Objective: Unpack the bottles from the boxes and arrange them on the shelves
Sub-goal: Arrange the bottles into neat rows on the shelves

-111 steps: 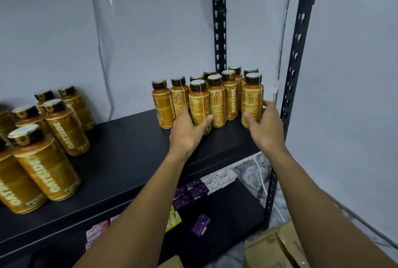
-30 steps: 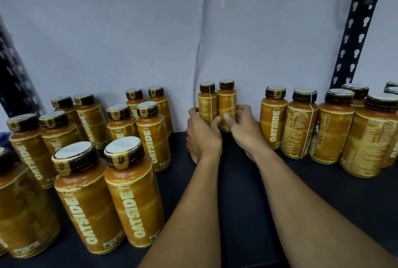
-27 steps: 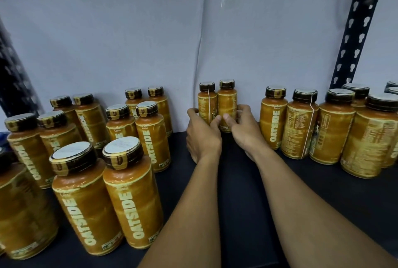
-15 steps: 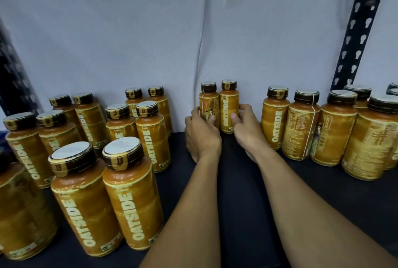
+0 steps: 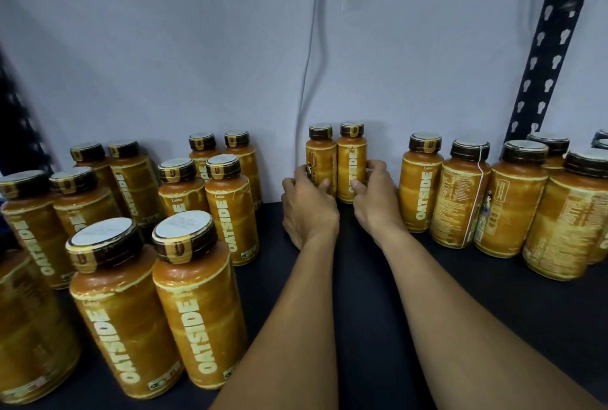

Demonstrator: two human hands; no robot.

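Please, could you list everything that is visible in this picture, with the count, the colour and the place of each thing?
bottles on the left: about eleven, orange-brown with dark caps, clustered on the shelf's left part
bottles in the middle: two, same colours, upright side by side at the wall
bottles on the right: at least six, same colours, some cut off by the frame edge
shelf: one, black, under all the bottles
posts: two, black, one with holes at back right, one blurred at the left edge
wall: one, pale grey, behind the shelf
left hand: one, grips the left bottle of the middle pair
right hand: one, grips the right bottle of that pair
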